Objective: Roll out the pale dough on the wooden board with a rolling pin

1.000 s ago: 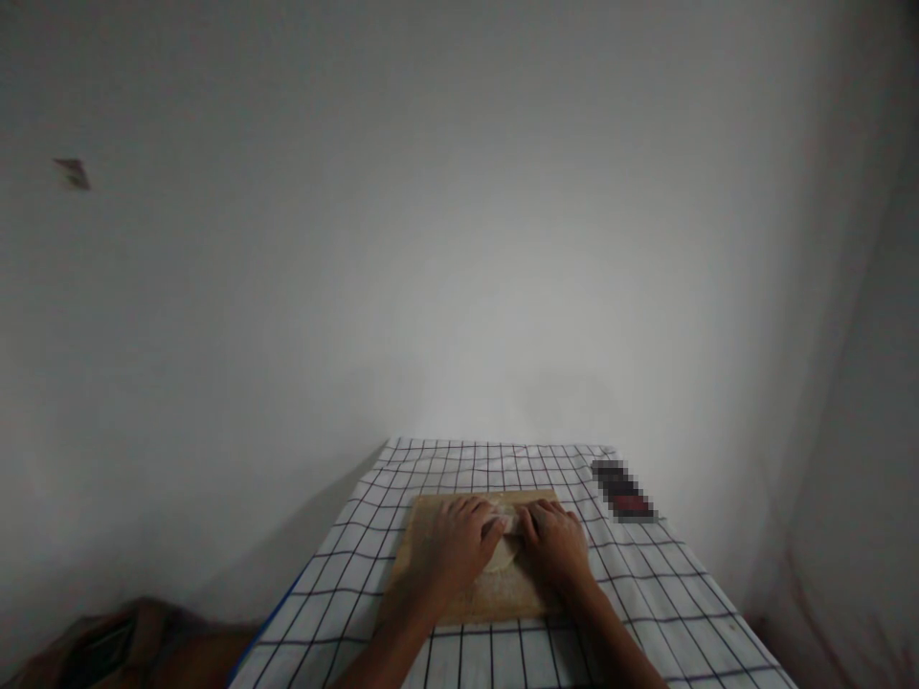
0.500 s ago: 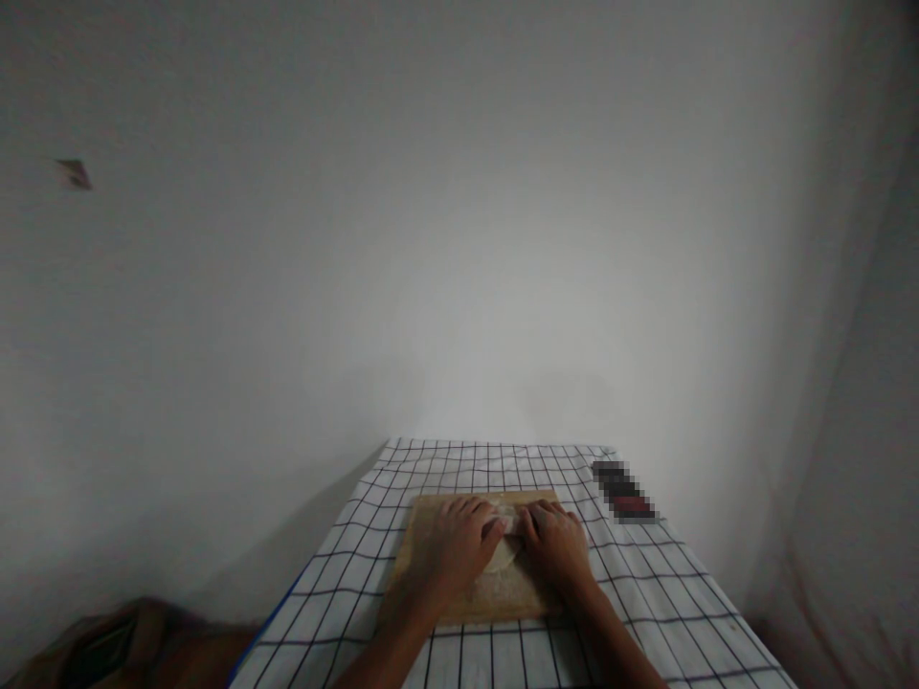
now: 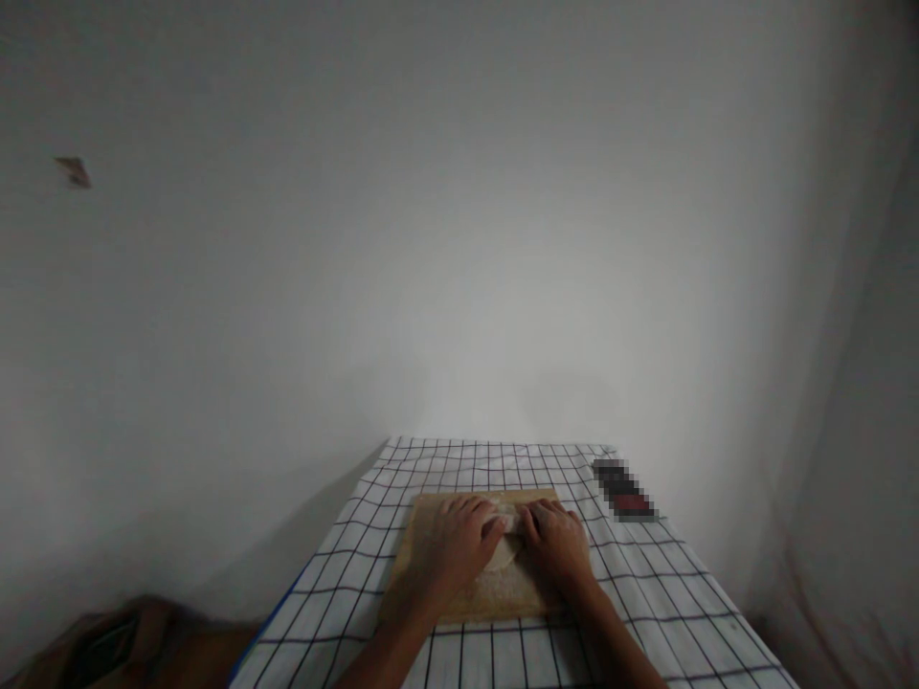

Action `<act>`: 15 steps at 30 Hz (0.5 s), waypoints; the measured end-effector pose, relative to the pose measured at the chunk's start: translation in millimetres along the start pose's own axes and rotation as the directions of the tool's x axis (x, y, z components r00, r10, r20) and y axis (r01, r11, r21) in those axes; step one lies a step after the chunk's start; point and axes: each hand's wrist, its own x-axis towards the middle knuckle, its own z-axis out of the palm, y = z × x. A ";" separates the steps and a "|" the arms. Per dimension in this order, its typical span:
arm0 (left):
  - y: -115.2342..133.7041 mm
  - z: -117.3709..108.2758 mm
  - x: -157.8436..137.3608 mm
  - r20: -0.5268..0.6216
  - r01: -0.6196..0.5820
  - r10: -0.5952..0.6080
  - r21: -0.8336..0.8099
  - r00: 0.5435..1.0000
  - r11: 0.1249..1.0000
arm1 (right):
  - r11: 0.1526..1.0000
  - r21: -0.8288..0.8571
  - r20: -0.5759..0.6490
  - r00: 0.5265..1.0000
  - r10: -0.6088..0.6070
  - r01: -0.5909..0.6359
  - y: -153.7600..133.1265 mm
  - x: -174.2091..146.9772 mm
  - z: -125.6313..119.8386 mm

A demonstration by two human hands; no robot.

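Note:
A flat, pale piece of dough [image 3: 505,554] lies on a wooden board [image 3: 495,607] dusted with flour. Across the dough's far part runs a short whitish, floury rolling pin [image 3: 512,520], of which only the middle shows between my hands. My left hand [image 3: 470,538] is curled over its left end, thumb pointing inward. Over the right end, my right hand [image 3: 556,538] is closed the same way. Both palms face down, and the pin's ends are hidden beneath them.
The board lies on a table with a white, black-checked cloth [image 3: 459,462]. A blurred-out dark and red item [image 3: 623,491] lies at the table's right edge. A white wall [image 3: 459,239] stands behind. Brown furniture [image 3: 136,641] is at lower left.

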 end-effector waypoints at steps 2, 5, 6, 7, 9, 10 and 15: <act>-0.3 0.7 -0.1 -0.007 0.003 -0.003 0.000 1.000 1.000 | 1.000 0.002 -0.009 1.000 -0.007 0.007 0.4 -0.3 0.7; -0.8 2.0 0.1 -0.012 0.003 -0.003 0.003 1.000 1.000 | 1.000 0.002 -0.010 1.000 -0.010 0.010 1.4 -0.2 2.3; -1.0 2.4 0.2 -0.013 0.005 -0.005 0.003 1.000 1.000 | 1.000 0.004 -0.006 1.000 -0.007 0.007 1.6 0.0 2.6; -1.1 2.8 0.2 -0.012 0.005 -0.005 0.002 1.000 1.000 | 1.000 0.007 -0.002 1.000 -0.003 0.003 1.6 0.1 2.7; -1.3 3.2 0.2 -0.012 0.009 -0.009 0.003 1.000 1.000 | 1.000 0.014 0.002 1.000 0.004 -0.004 1.1 0.2 2.2; -1.3 3.3 0.1 -0.012 0.012 -0.011 0.004 1.000 1.000 | 1.000 0.016 0.002 1.000 0.005 -0.005 0.7 0.1 1.6; -0.9 2.8 -0.5 -0.011 -0.005 0.005 0.002 1.000 1.000 | 1.000 0.016 0.011 1.000 0.009 -0.009 -1.2 -0.5 -1.0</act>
